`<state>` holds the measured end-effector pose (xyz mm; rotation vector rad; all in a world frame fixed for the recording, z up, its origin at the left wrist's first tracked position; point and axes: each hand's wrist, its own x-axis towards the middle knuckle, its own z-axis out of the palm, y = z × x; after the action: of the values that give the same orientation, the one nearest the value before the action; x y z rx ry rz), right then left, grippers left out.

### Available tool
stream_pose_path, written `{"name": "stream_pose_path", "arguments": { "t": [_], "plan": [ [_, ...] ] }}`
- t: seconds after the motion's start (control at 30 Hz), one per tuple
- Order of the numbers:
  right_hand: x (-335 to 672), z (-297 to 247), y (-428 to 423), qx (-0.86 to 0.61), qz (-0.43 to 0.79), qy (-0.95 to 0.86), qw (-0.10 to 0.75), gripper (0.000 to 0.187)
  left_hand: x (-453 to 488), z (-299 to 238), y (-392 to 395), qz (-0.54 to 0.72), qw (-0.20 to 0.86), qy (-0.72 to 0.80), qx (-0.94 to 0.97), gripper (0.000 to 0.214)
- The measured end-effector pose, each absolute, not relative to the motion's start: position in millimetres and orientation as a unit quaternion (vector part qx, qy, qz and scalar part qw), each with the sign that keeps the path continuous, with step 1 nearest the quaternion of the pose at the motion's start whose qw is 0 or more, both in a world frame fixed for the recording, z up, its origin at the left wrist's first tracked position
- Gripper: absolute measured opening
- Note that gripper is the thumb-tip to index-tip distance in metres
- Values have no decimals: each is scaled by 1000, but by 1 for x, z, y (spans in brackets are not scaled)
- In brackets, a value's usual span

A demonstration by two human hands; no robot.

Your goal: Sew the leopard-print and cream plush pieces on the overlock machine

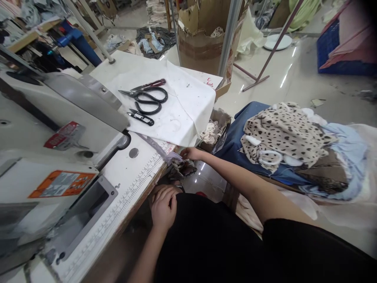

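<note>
My right hand (191,153) reaches to the table's front corner, its fingers bent and close together beside a greyish-lilac fabric strip (173,157). What the fingertips hold, if anything, is too small to make out. Just below them hangs a small, worn holder (184,169) with lint on it. My left hand (163,207) rests on my leg near the table edge, fingers laid out over it and holding nothing. On the white cloth (179,118) lie black-handled scissors (151,100), thread snips (141,117) and a dark red-handled tool (151,84).
A sewing machine (79,98) fills the left, above a table edge with a printed ruler (138,177). At right is a pile with spotted fabric (288,133). A box of scraps (216,131) stands below the table corner, and a metal post (231,37) rises behind.
</note>
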<state>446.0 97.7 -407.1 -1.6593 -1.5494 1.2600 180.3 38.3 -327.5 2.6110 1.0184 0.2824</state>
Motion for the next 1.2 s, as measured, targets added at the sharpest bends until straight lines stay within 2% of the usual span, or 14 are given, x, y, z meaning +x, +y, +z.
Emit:
{"name": "stream_pose_path", "arguments": {
  "t": [0.4, 0.6, 0.8, 1.07, 1.2],
  "plan": [
    [445, -405, 96, -634, 410, -628, 186, 18, 166, -335, 41, 145, 172, 337, 914, 24],
    [457, -402, 94, -692, 366, -602, 156, 21, 162, -341, 42, 151, 171, 330, 916, 25],
    [515, -406, 80, -787, 328, -495, 169, 22, 158, -345, 43, 156, 174, 329, 915, 26],
    [599, -395, 71, -860, 245, -375, 246, 29, 157, -346, 46, 152, 171, 313, 922, 27],
    [602, -400, 56, -869, 243, -371, 221, 32, 158, -346, 44, 154, 156, 311, 925, 27]
  ]
}}
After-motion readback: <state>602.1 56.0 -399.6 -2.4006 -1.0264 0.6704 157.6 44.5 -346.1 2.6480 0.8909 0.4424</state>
